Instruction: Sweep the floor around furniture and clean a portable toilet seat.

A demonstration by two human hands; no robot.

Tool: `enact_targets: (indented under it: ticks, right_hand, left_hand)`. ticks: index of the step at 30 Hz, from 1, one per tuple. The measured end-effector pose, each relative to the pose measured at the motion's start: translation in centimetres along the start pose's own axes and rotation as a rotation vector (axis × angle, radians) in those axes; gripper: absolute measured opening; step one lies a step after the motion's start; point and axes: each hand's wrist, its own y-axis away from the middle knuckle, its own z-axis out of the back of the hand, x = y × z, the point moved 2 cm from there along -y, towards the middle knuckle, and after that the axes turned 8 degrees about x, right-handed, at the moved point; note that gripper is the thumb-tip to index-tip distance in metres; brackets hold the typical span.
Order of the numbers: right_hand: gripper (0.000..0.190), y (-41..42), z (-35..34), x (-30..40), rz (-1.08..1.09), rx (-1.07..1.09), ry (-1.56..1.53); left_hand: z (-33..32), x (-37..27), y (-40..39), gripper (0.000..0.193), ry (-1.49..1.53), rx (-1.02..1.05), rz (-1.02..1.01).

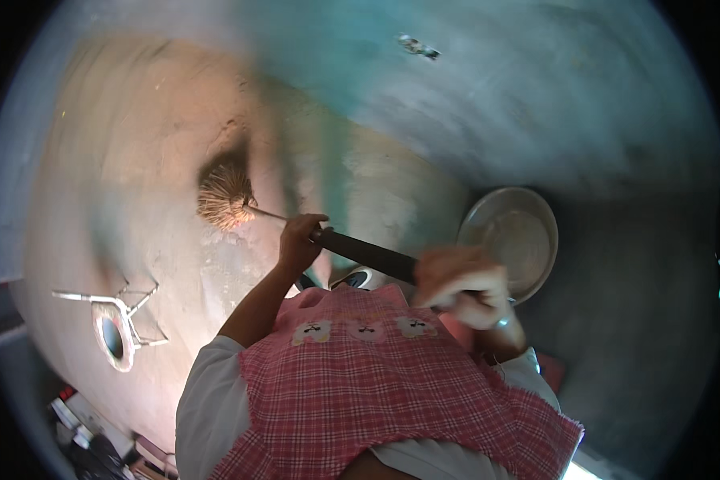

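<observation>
Both of my hands hold a long broom by its handle (366, 255), which slants from the right down to the bristles on the left. My left hand (300, 241) grips the handle partway along, where the thick dark section meets the thinner shaft. Blurred, my right hand (463, 285) closes round the upper end of the dark section. The broom's straw head (225, 197) rests on the floor, beside a dark shadow. Below the handle, a shoe (357, 278) shows at the hem of the pink checked apron (366, 372).
A large round metal basin (519, 237) stands right of the handle. On the left is a metal-framed chair (119, 324) with a round seat. Assorted items (89, 438) lie at the lower left. A small object (418, 47) is on the wall above.
</observation>
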Motion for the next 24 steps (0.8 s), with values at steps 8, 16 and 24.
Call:
enact_targets:
  ticks: [8,16,24]
  right_hand:
    - [0.026,19.0,6.4,12.3,0.087,-0.954,0.357]
    - [0.014,23.4,-1.3,21.9,-0.025,-1.103,1.331]
    - [0.015,18.1,-6.3,13.6,-0.439,-1.291,1.008]
  left_hand:
    - [-13.6,-14.5,-3.9,0.023,0.038,0.62,-0.235]
    - [-24.0,-23.8,-1.0,0.026,0.372,0.939,-0.803]
    - [-20.2,-13.1,1.2,0.028,0.356,1.08,-0.631]
